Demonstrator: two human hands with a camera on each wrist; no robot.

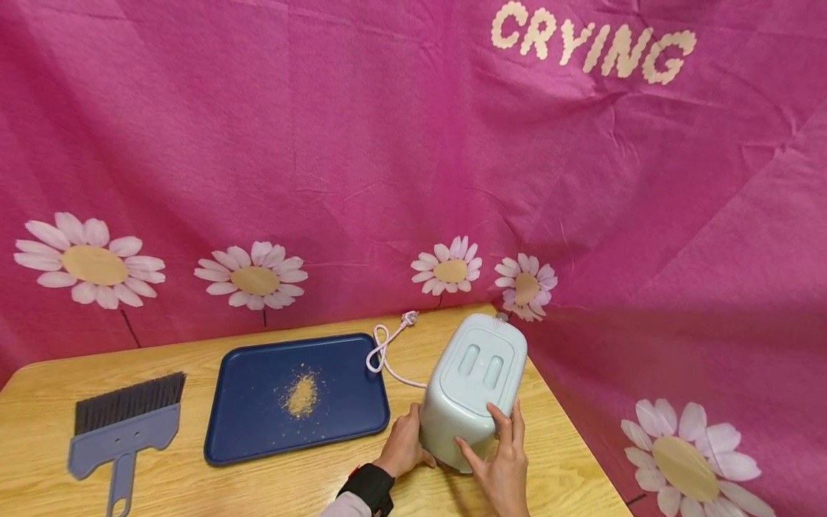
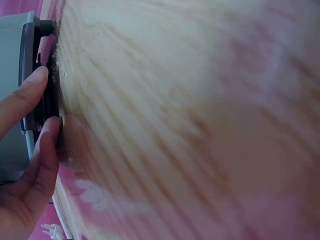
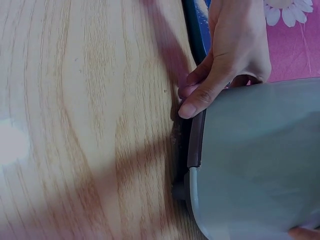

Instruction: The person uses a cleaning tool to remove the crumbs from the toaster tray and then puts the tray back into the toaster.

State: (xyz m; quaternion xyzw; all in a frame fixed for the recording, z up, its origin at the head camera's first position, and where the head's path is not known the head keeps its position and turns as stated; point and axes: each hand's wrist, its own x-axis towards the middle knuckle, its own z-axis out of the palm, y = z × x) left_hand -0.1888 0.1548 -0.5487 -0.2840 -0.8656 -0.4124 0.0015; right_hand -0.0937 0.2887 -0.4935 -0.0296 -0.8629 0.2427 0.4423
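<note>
A pale mint toaster (image 1: 468, 402) stands at the table's right side, with two long recesses in its top cover (image 1: 484, 362). At its near lower edge is my left hand (image 1: 403, 441); in the right wrist view its thumb lies on the dark base strip (image 3: 196, 142). The left wrist view has the thumb and fingers (image 2: 42, 150) pinching the dark bottom edge of the toaster, just above the wood. My right hand (image 1: 504, 467) grips the near right corner, thumb on the end wall, other fingers at the cover's rim and side. Part of the underside is hidden.
Left of the toaster lies a navy tray (image 1: 242, 409) bearing a heap of tan crumbs (image 1: 301, 396). The white power cord (image 1: 381, 352) loops over the tray's right edge. Farther left is a grey-blue hand brush (image 1: 123, 438). Pink cloth (image 1: 362, 179) hangs behind and to the right.
</note>
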